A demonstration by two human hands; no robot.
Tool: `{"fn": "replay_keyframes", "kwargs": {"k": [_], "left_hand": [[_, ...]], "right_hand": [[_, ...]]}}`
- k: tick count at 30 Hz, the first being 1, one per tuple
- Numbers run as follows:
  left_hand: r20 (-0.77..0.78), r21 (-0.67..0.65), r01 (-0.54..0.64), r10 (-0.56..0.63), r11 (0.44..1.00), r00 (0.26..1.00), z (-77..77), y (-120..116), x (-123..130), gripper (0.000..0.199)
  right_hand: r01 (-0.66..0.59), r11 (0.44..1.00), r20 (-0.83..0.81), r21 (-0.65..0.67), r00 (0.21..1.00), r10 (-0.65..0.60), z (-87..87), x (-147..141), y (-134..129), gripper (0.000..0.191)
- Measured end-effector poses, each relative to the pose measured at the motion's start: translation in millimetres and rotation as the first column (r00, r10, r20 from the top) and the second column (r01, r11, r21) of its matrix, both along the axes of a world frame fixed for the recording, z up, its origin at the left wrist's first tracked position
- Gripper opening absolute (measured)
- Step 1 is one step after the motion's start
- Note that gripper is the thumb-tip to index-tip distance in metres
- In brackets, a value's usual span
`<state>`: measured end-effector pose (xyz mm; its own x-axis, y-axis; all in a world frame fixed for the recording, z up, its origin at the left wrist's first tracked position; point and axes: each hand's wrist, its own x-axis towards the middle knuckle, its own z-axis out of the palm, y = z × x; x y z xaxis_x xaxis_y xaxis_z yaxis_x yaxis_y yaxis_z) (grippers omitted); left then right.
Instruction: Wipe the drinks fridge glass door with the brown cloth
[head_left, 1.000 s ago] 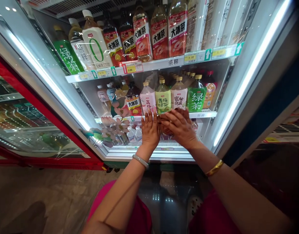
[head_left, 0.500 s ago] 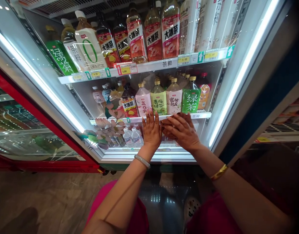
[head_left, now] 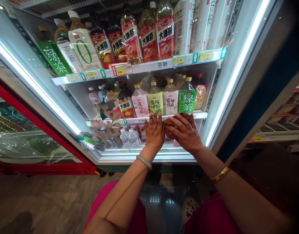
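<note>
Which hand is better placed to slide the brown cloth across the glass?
Probably the right hand: it lies over the bunched brown cloth. The left hand is spread flat beside it, with no cloth visible under it.

Single head-worn view, forward and down past the hands (head_left: 155, 135) toward the nearby drinks cooler (head_left: 125, 157)

Both bare arms reach forward and converge, the left forearm (head_left: 130, 187) slanting up to the right and the right forearm (head_left: 237, 187) slanting up to the left. The left hand (head_left: 154, 135) shows its back, fingers extended, slightly parted and pointing ahead. Just beside it, the right hand (head_left: 184, 132) angles inward, its fingers lightly bent and directed forward-left, knuckles uppermost; how far they close underneath is hidden.
</note>
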<state>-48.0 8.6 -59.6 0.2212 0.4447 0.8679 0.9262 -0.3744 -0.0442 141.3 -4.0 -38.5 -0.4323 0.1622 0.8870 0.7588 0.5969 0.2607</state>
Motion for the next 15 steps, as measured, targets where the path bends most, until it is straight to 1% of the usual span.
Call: {"fn": "replay_keyframes", "kwargs": {"k": [1, 2, 3, 5, 6, 8, 9, 10, 12, 15], "left_hand": [[-0.001, -0.002, -0.003, 0.003, 1.0, 1.0, 0.0, 0, 1, 0.084], [0.0, -0.001, -0.009, 0.009, 1.0, 1.0, -0.1, 0, 2, 0.083], [0.001, 0.003, -0.015, 0.015, 1.0, 1.0, -0.2, 0, 3, 0.083], [0.0, 0.008, -0.02, 0.02, 1.0, 1.0, -0.6, 1, 3, 0.083], [-0.002, 0.009, -0.018, 0.018, 1.0, 1.0, -0.7, 1, 3, 0.083], [-0.004, 0.012, -0.021, 0.021, 1.0, 1.0, -0.9, 1, 3, 0.081], [-0.004, 0.013, -0.028, 0.028, 1.0, 1.0, -0.8, 1, 4, 0.08], [-0.003, 0.014, -0.038, 0.038, 0.999, 0.999, -0.6, 1, 4, 0.08], [-0.007, 0.014, -0.053, 0.053, 0.999, 0.999, -0.2, 1, 6, 0.079], [-0.022, 0.007, -0.031, 0.031, 1.0, 0.999, -1.3, -1, 10, 0.08]], "right_hand": [[-0.018, 1.0, 0.012, 0.009, 1.0, 0.018, 1.9, 4, 1, 0.035], [-0.024, 0.999, -0.013, 0.023, 1.0, 0.025, 5.8, 10, 2, 0.036], [-0.012, 0.999, -0.073, 0.036, 0.997, 0.014, 11.2, 20, 5, 0.038], [0.055, 0.996, -0.233, 0.069, 0.972, -0.037, 22.6, 41, 9, 0.044], [0.1, 0.992, -0.314, 0.077, 0.947, -0.071, 27.1, 50, 11, 0.047], [0.184, 0.981, -0.434, 0.06, 0.89, -0.14, 30.7, 63, 13, 0.05], [0.204, 0.978, -0.461, 0.047, 0.873, -0.16, 29.6, 65, 13, 0.052], [0.205, 0.978, -0.466, 0.039, 0.87, -0.164, 26.6, 63, 12, 0.053], [0.166, 0.985, -0.421, 0.042, 0.897, -0.133, 17.0, 51, 10, 0.054], [0.065, 0.998, -0.237, 0.022, 0.97, -0.058, 1.1, 24, 4, 0.048]]}}
